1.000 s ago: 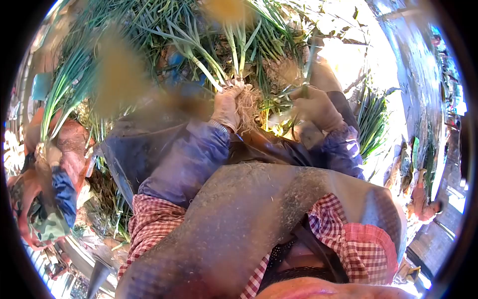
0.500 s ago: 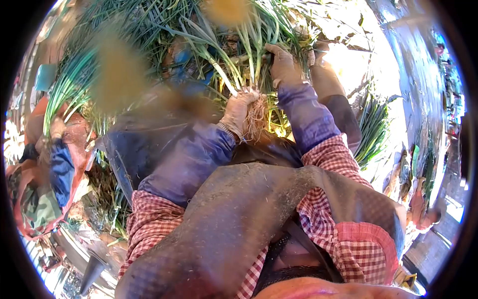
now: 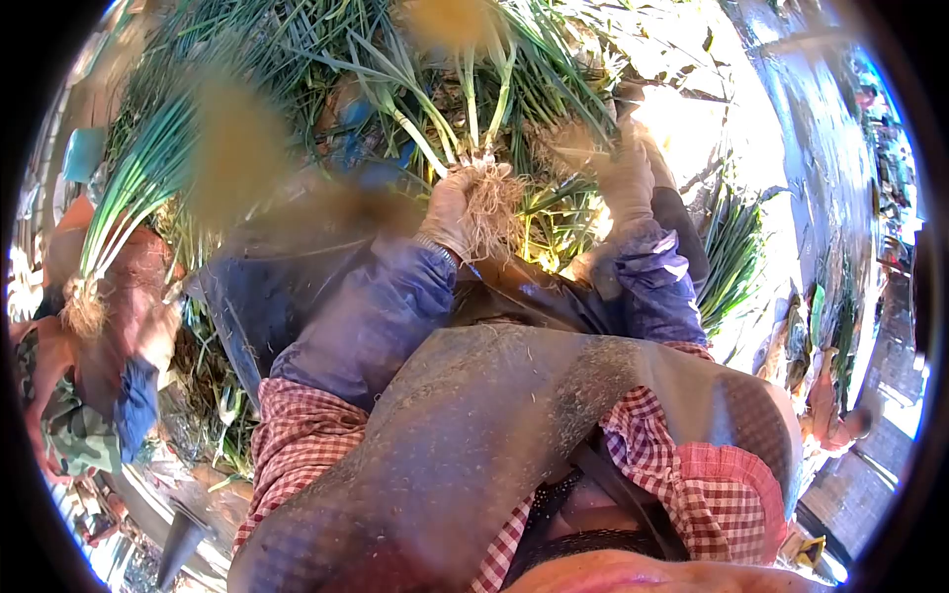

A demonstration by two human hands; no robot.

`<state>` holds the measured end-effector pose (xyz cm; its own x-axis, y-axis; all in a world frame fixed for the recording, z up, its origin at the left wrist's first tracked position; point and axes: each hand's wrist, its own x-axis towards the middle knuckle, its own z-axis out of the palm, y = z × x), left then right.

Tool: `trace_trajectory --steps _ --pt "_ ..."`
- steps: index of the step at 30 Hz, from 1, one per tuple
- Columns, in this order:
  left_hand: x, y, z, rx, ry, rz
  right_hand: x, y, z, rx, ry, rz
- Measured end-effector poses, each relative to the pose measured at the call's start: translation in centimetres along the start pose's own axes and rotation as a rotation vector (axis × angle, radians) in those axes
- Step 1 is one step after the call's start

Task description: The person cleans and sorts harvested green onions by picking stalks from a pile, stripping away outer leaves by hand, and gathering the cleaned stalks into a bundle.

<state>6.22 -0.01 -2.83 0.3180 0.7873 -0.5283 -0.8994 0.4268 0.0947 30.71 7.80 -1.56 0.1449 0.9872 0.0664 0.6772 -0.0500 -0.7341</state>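
Note:
My gloved left hand is closed around a small bunch of spring onions, gripping it just at the white bases. Tangled brown roots hang down over the fingers, and the green leaves point away from me. To the right, my gloved right hand is apart from that bunch, close to the right side of the leafy heap. Its fingers are blurred, so whether they hold anything is unclear.
A big heap of spring onions spreads ahead of me. At the left, another person sits beside a rooted bunch. More green leaves lie at the right, next to bright, wet-looking ground. A dark apron covers my lap.
My right hand has moved right, away from the bunch in my left hand. The left hand has shifted slightly left. The other person's bunch now shows its roots.

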Motion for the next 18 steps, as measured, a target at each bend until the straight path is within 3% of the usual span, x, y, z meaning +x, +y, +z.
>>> trace_trajectory --steps 2,5,7,11,12,15,18 --pt "0.1 0.0 0.0 0.047 -0.004 0.018 2.2 4.5 3.2 0.202 -0.243 -0.040" --pt "-0.3 -0.7 0.3 0.112 0.043 0.055 2.3 4.7 4.6 0.403 -0.493 -0.063" --pt "-0.7 -0.5 0.4 0.224 0.068 0.009 1.5 -4.1 4.6 0.665 -0.529 0.474" --pt "-0.7 -0.8 0.4 0.357 0.035 0.066 4.4 -3.9 8.5 0.792 -0.691 0.508" --pt "-0.7 -1.0 0.4 0.336 0.049 0.080 5.1 -4.1 9.0 0.616 -0.588 0.030" --pt "-0.7 -1.1 0.1 0.393 0.029 0.042 4.4 -4.8 8.4 0.734 -0.512 -0.262" --pt "-0.8 -1.4 0.5 0.359 0.023 0.041 4.4 -5.1 8.2 0.657 -0.457 -0.222"
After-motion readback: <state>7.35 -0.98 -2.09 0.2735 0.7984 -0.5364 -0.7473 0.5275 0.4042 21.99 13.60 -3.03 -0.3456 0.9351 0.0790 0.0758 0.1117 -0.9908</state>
